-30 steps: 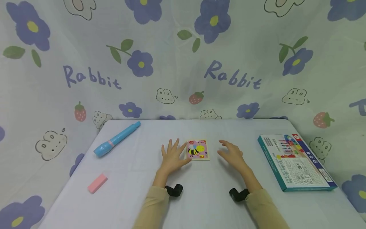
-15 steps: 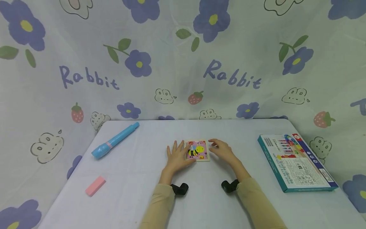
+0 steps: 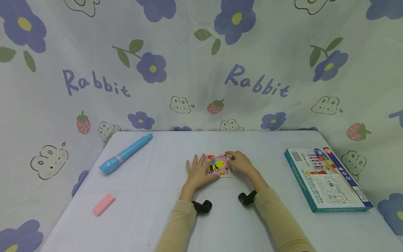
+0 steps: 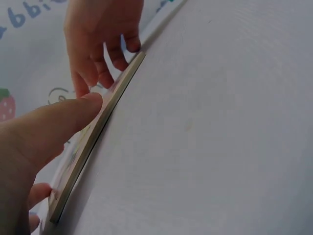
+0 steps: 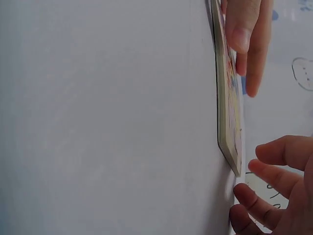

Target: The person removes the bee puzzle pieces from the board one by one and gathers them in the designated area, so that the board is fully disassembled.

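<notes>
A small square wooden picture puzzle (image 3: 217, 167) with a yellow and black bee on pink lies flat on the white table. Spread over its left side is my left hand (image 3: 199, 175), thumb along the near edge and fingers straight. In the left wrist view, that thumb (image 4: 63, 117) overlaps the pale edge of the board (image 4: 98, 122). My right hand (image 3: 241, 163) is at the puzzle's upper right corner, fingers loosely bent. The right wrist view has the right hand (image 5: 283, 196) near the board's end (image 5: 227, 107), with no grip on it visible.
A blue flashlight-shaped object (image 3: 126, 154) lies at the back left, and a pink block (image 3: 104, 204) nearer on the left. On the right lies a flat teal-edged box (image 3: 329, 180). A flowered cloth (image 3: 189, 77) hangs behind the table.
My right hand has moved left, from apart from the puzzle to its upper right corner. My left hand has shifted slightly right, farther over the board.
</notes>
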`<state>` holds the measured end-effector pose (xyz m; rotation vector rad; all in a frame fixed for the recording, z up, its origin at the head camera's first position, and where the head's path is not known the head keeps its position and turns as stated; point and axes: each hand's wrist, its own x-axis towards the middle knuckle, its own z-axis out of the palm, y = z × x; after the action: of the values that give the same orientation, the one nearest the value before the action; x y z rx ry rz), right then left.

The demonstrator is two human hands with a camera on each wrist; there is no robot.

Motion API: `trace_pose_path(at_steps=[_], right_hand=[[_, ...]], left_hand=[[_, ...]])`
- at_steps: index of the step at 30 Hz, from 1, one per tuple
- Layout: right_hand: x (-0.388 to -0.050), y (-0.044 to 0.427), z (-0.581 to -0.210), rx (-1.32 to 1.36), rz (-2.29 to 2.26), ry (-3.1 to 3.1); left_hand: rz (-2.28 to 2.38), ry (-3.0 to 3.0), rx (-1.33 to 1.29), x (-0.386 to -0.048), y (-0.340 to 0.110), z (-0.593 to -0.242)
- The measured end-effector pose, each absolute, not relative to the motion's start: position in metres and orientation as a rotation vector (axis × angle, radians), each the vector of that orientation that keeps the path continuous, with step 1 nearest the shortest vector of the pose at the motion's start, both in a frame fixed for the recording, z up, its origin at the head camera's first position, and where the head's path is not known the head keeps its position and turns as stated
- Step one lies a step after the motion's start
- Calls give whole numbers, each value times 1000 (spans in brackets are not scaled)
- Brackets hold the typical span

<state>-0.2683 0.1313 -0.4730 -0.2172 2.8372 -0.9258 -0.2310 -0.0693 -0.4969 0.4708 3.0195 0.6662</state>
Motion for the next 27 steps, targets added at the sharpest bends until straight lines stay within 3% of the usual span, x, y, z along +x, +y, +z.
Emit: trace_pose_path(at_steps=[27], right_hand=[[-278,119,-474,-78,-859,2859]], left_hand=[[641,3074,425,-231,-66,-505]])
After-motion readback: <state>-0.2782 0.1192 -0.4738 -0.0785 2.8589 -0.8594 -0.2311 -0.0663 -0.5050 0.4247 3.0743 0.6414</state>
